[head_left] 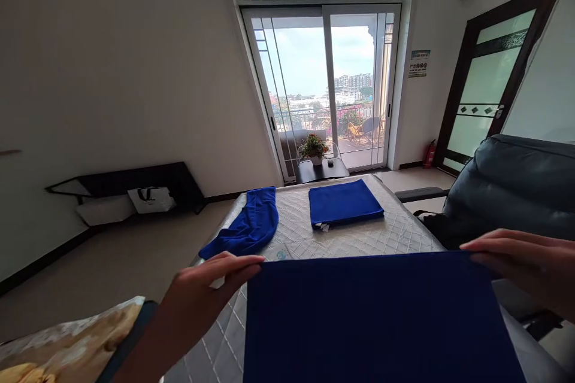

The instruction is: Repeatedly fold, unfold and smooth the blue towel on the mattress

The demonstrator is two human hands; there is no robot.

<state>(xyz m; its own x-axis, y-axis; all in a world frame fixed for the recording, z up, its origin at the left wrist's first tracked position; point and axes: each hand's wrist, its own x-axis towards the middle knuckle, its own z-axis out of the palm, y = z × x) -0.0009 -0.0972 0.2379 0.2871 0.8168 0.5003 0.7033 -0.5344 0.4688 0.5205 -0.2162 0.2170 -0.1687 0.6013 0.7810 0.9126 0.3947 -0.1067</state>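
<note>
A dark blue cloth (372, 317) hangs flat in front of me, its top edge pulled nearly straight between my two hands. My left hand (211, 284) pinches the upper left corner between thumb and fingers. At the upper right corner, my right hand (525, 266) grips the same edge. Beyond it, on the quilted mattress (296, 239), lies a neatly folded blue cloth (345, 203) with a small white tag at its near edge. A crumpled blue cloth (251, 221) lies to the left of that, along the mattress edge. The lower part of the held cloth runs out of view.
A black armchair (521, 191) stands close on the right. At the mattress's far end is a small black table (322, 172) with a potted plant (314, 146). A white bag (151, 198) rests on a black bench by the left wall. A patterned cushion (72, 341) is at lower left.
</note>
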